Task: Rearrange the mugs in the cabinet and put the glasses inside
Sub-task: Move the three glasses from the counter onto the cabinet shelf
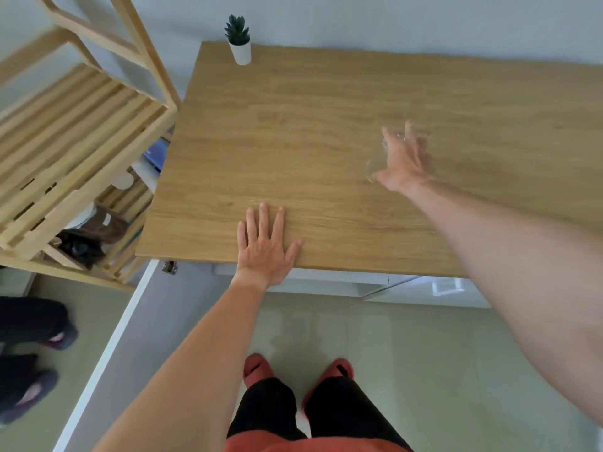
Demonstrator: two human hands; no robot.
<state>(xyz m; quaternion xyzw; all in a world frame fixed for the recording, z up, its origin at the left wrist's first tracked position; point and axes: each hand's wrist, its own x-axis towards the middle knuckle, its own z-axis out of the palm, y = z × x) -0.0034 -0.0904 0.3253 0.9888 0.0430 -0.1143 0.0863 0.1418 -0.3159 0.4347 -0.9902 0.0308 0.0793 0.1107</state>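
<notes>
My right hand is wrapped around a clear glass above the right half of the wooden cabinet top. The glass is blurred and tilted, with its wide end toward the left. My left hand lies flat on the front edge of the cabinet top, fingers spread, holding nothing. A white cabinet door stands open below on the left, with its hinge showing. The inside of the cabinet and any mugs are hidden from view.
A small potted plant stands at the back left corner of the top. A wooden slatted shelf unit stands to the left, with dark items on its lower level. Another person's feet are at the far left.
</notes>
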